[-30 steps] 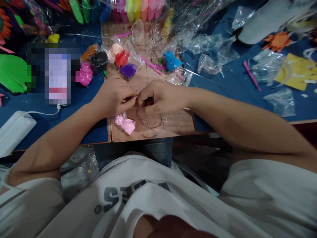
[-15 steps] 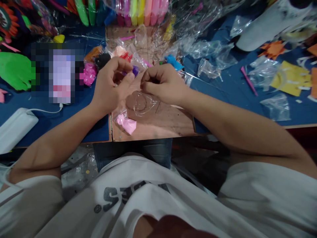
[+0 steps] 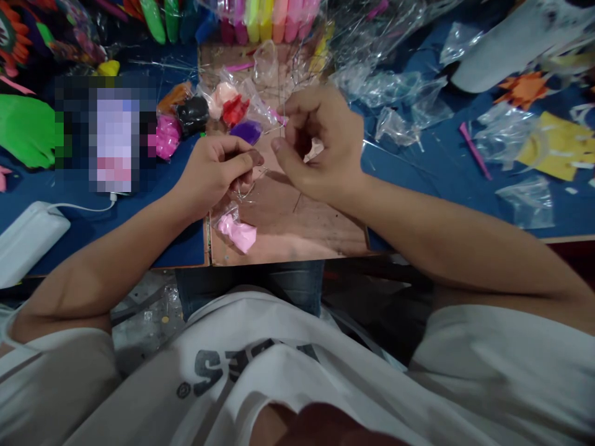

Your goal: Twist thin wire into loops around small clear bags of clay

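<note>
Above the brown board [image 3: 325, 229], my left hand [image 3: 218, 167] is closed in a pinch, with something small and brownish at its fingertips and clear film below them. My right hand [image 3: 320, 139] is raised just to the right, its thumb and index finger apart and the other fingers curled; nothing can be made out between them. Just beyond my left hand lie a purple clay piece [image 3: 246, 132], a red piece [image 3: 235, 110] and a black piece [image 3: 193, 114]. A pink wrapped piece [image 3: 239, 233] sits on the board, nearer my body.
On the left are a blurred phone [image 3: 116, 142], a white power bank [image 3: 33, 241] and a green clay packet [image 3: 30, 131]. Coloured clay sticks [image 3: 264, 18] lie at the back. Plastic wrappers [image 3: 395, 127] and a magenta tool [image 3: 475, 150] are on the right.
My left hand has closed and moved slightly down and right. My right hand has risen, with thumb and index finger parted. The clear wrapper from the board is now mostly behind my left fingers.
</note>
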The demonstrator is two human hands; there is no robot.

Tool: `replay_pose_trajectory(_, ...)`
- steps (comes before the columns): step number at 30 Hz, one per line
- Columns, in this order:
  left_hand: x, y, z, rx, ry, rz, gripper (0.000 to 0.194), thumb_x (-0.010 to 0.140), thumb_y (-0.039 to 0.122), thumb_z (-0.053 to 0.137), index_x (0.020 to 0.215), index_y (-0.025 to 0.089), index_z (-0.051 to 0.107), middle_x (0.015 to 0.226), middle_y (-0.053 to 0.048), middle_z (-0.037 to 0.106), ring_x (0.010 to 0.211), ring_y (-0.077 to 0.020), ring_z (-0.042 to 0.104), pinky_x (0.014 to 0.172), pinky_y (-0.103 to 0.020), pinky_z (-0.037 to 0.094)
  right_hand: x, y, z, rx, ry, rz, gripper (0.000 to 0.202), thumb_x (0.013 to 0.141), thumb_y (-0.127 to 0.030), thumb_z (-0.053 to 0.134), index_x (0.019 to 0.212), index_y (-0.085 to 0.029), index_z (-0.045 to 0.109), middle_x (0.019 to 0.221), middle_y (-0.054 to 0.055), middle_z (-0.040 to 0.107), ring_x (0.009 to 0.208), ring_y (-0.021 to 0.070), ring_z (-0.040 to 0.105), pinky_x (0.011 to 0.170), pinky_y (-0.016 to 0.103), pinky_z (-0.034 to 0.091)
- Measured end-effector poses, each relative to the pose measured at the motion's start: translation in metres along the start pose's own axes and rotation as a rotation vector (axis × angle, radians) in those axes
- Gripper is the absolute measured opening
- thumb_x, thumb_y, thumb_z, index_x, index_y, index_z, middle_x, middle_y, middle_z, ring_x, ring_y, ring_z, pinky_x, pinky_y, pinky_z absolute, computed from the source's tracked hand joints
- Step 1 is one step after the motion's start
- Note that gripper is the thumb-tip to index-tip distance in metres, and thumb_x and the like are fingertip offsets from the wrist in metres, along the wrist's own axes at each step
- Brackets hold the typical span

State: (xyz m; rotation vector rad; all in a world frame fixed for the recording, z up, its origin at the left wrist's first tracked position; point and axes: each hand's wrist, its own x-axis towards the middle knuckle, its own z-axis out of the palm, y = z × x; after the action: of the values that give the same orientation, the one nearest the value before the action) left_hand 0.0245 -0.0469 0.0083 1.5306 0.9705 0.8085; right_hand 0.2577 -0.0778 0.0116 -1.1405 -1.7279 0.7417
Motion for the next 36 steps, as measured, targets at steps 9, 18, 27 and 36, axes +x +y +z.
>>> replay_pose_trajectory(9, -0.002, 0.002, 0.002, -0.048, -0.006, -0.005, 0.028, 0.098, 0.041, 0.089, 0.08, 0.025, 0.074, 0.062, 0.002, 0.058, 0.055, -0.014, 0.052, 0.056, -0.031, 0.041, 0.01, 0.004, 0.003, 0.235, -0.081, 0.094, 0.055, 0.105, -0.082, 0.084, 0.107, -0.029, 0.069, 0.086, 0.002, 0.074, 0.064, 0.0181, 0.056, 0.062, 0.039, 0.045)
replay_pose_trajectory(18, -0.005, -0.001, 0.006, -0.112, -0.015, 0.011, 0.027, 0.101, 0.032, 0.084, 0.079, 0.025, 0.07, 0.063, 0.005, 0.051, 0.054, -0.0128, 0.047, 0.055, -0.032, 0.036, 0.007, 0.004, 0.011, 0.283, -0.124, 0.134, 0.056, 0.114, -0.074, 0.078, 0.084, -0.028, 0.066, 0.07, 0.001, 0.064, 0.062, 0.0184, 0.052, 0.061, 0.038, 0.043)
replay_pose_trajectory(27, -0.008, 0.003, 0.01, -0.164, -0.07, -0.088, 0.024, 0.1, 0.03, 0.082, 0.082, 0.024, 0.067, 0.064, 0.006, 0.042, 0.054, -0.0109, 0.042, 0.057, -0.031, 0.036, 0.004, 0.003, 0.015, 0.39, -0.046, 0.11, 0.061, 0.107, -0.088, 0.076, 0.094, -0.029, 0.068, 0.089, 0.002, 0.074, 0.064, 0.0183, 0.058, 0.06, 0.037, 0.047)
replay_pose_trajectory(36, -0.01, 0.002, 0.009, -0.255, -0.139, -0.15, 0.035, 0.1, 0.045, 0.092, 0.088, 0.023, 0.068, 0.071, 0.005, 0.046, 0.053, -0.0091, 0.032, 0.054, -0.031, 0.03, 0.005, 0.005, 0.019, 0.54, -0.091, 0.111, 0.058, 0.106, -0.08, 0.087, 0.088, -0.028, 0.068, 0.085, 0.0, 0.075, 0.059, 0.015, 0.057, 0.055, 0.035, 0.041)
